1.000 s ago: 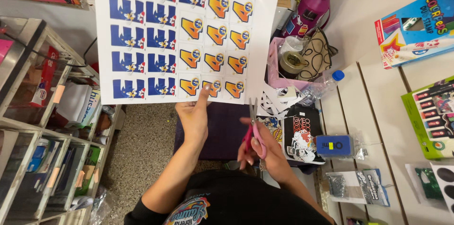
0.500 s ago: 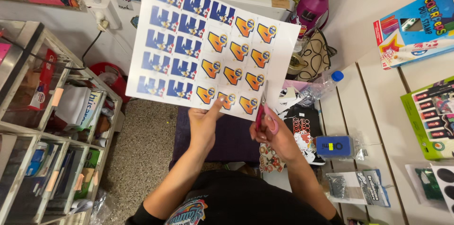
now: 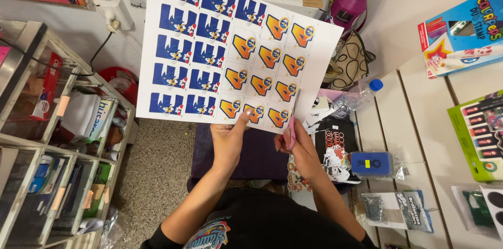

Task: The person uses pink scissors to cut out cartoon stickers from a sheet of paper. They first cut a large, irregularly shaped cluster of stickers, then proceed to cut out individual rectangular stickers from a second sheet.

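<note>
Left of frame: wire shelving [image 3: 47, 139] stocked with paper goods and boxes, untouched. Centre: printed sticker sheet [image 3: 230, 50], held up and tilted, rows of blue figures on its left half, orange emblems on its right; the sheet looks whole, no piece yet cut away. Left hand [image 3: 229, 139] grips the sheet's lower edge, thumb pressed on the printed face. Just right of it, right hand [image 3: 299, 149] is closed round pink-handled scissors [image 3: 292, 123], blades meeting the sheet's bottom edge beside the last orange column. Judged: cutting barely begun, nearly all of it left. Right of frame: white desk [image 3: 403, 118] carrying a blue box [image 3: 371, 163] and marker sets.
</note>
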